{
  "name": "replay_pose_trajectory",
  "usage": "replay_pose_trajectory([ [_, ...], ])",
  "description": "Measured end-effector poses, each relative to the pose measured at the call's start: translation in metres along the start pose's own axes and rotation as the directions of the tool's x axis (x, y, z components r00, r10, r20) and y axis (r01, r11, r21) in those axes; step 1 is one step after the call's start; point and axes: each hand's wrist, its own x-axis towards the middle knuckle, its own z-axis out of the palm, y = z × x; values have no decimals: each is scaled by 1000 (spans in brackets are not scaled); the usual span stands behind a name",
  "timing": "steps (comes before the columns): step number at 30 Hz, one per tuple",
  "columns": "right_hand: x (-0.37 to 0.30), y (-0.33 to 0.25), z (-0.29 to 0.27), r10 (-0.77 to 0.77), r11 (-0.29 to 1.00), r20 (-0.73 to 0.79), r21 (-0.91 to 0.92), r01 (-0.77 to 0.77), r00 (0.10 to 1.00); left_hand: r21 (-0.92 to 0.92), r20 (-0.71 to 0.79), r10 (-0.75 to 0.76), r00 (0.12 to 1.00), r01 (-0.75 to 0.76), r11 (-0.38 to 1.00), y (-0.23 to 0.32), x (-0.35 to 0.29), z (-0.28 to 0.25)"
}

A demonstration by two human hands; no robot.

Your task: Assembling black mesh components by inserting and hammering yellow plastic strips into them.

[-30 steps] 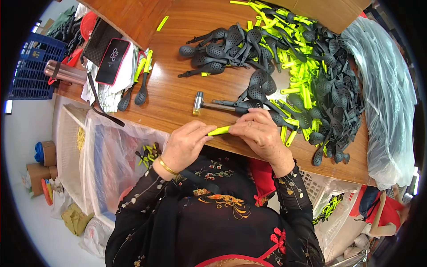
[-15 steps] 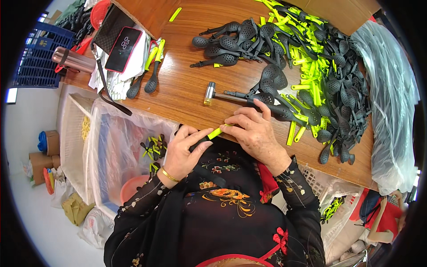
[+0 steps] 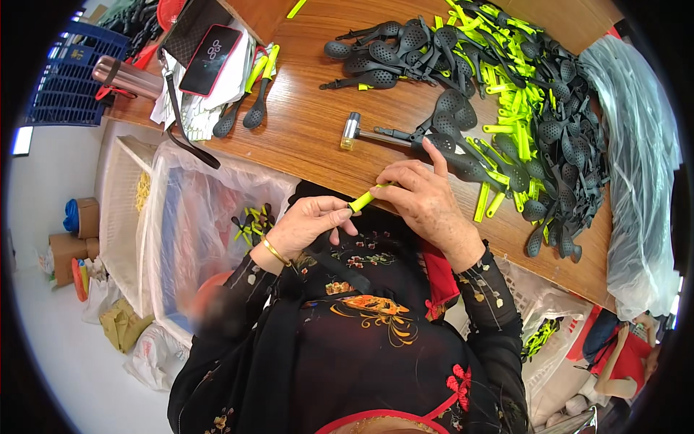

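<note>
Both of my hands hold a kitchen utensil with a lime-green handle [image 3: 362,201], just off the table's front edge. My left hand [image 3: 309,223] is closed round its dark lower end, thumb pressed on top. Below that hand, the dark part is hard to tell from my black clothing. Closed on the handle's upper end are the fingertips of my right hand [image 3: 428,201], with one finger raised. Beyond them lies a small hammer [image 3: 387,137], its head to the left. Several black perforated spoons [image 3: 450,116] lie beside its grip.
A big heap of black spoons [image 3: 560,137] and green handles [image 3: 515,108] covers the table's right side, beside clear plastic sheeting [image 3: 629,173]. At left are a phone [image 3: 210,59], papers, a strap [image 3: 189,148] and two green-handled spoons [image 3: 257,112]. Below stands a plastic-lined crate [image 3: 163,239].
The table and its things sit slightly higher and farther right in view. My left fingers have shifted and curl lower round the dark end; my right hand still grips the green handle.
</note>
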Motion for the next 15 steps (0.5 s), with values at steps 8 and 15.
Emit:
replay_pose_trajectory([
  [8,-7,2,-13,-46,995,25,-85,48,999,15,7,37,999,-37,999,-3,10,4],
  [15,-4,35,-56,127,952,-88,-269,-146,988,-97,-85,40,996,-48,994,-9,4,1],
])
